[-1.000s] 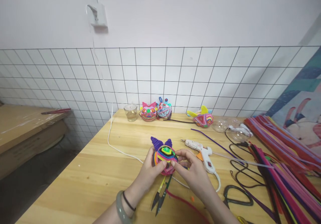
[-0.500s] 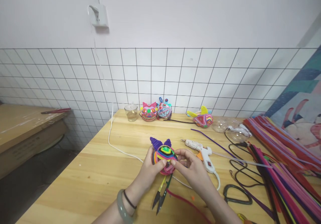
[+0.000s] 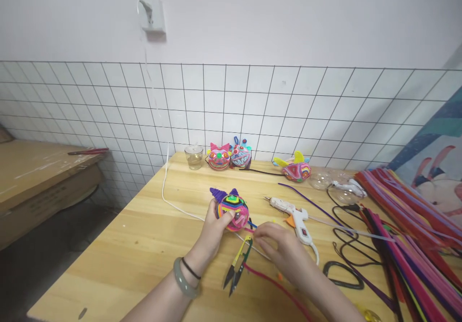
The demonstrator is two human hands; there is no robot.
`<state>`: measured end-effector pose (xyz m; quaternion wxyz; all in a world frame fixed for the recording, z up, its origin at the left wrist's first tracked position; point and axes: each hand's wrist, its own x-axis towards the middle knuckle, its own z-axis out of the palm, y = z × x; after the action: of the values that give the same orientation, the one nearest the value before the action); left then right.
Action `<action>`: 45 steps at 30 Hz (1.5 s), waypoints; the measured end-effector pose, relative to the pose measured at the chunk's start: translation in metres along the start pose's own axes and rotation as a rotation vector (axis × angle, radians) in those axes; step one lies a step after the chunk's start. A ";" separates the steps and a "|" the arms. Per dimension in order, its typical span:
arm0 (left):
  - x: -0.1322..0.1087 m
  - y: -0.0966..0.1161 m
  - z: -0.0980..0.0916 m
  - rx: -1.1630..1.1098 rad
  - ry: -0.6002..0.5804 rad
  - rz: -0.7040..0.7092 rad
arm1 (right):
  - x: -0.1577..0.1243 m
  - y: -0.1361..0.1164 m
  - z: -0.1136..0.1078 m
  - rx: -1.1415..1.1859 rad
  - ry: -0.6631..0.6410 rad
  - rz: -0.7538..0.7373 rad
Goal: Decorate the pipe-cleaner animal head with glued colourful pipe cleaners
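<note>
A pipe-cleaner-covered ball (image 3: 236, 211) with purple ears and a green-and-yellow eye is in my left hand (image 3: 215, 223), whose thumb presses its front. To the right of the ball, my right hand (image 3: 279, 245) has its fingers drawn together. Short pink and blue ends show between the ball and those fingertips; whether they are gripped is hard to see. Below lie thread snips (image 3: 238, 266) with yellow and green handles, blades toward me. A long pink pipe cleaner (image 3: 274, 283) runs from beside the snips under my right forearm.
A white glue gun (image 3: 298, 221) lies right of my hand, its cord trailing. Finished decorated balls (image 3: 218, 158) and a glass cup (image 3: 194, 157) stand at the back. Clear plastic shells (image 3: 321, 180), black cable (image 3: 342, 245), a dark D-shaped ring (image 3: 342, 275) and bundled pipe cleaners (image 3: 407, 259) are at right.
My right hand has come off the ball's front and moved down to its right. The left hand has kept hold and turned the ball slightly. The snips are now more exposed.
</note>
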<state>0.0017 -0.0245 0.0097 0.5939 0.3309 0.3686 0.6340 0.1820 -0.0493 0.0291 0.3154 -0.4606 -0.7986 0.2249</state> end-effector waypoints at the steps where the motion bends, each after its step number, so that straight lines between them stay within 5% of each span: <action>1: 0.000 0.001 0.000 -0.002 0.010 0.002 | -0.002 -0.001 0.003 -0.074 -0.078 -0.080; 4: 0.001 0.001 0.000 -0.012 0.020 0.024 | -0.006 -0.004 0.018 -0.281 -0.197 -0.328; 8: 0.002 0.001 -0.001 -0.015 0.015 0.063 | -0.010 -0.001 0.037 -0.520 -0.171 -0.522; 15: 0.002 0.005 0.001 -0.067 0.044 0.012 | -0.026 0.009 0.020 -0.482 -0.151 -0.231; 19: 0.001 0.003 -0.001 -0.049 0.005 -0.061 | -0.029 0.012 0.003 -0.568 -0.014 0.022; 26: 0.003 0.001 -0.005 -0.044 0.002 -0.051 | -0.019 0.023 -0.012 -0.944 0.151 -0.345; 31: 0.006 0.004 -0.006 -0.082 0.043 -0.056 | -0.006 0.025 -0.052 -1.094 0.290 -0.317; 36: 0.004 0.005 -0.004 -0.099 0.065 -0.057 | -0.001 0.023 -0.062 -0.802 0.331 -0.162; 45: -0.002 0.004 0.001 -0.088 -0.012 -0.061 | -0.008 0.006 -0.005 -0.372 0.146 -0.054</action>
<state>0.0003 -0.0269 0.0135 0.6290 0.2970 0.3467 0.6293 0.1926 -0.0530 0.0266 0.2879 -0.5045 -0.8134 0.0311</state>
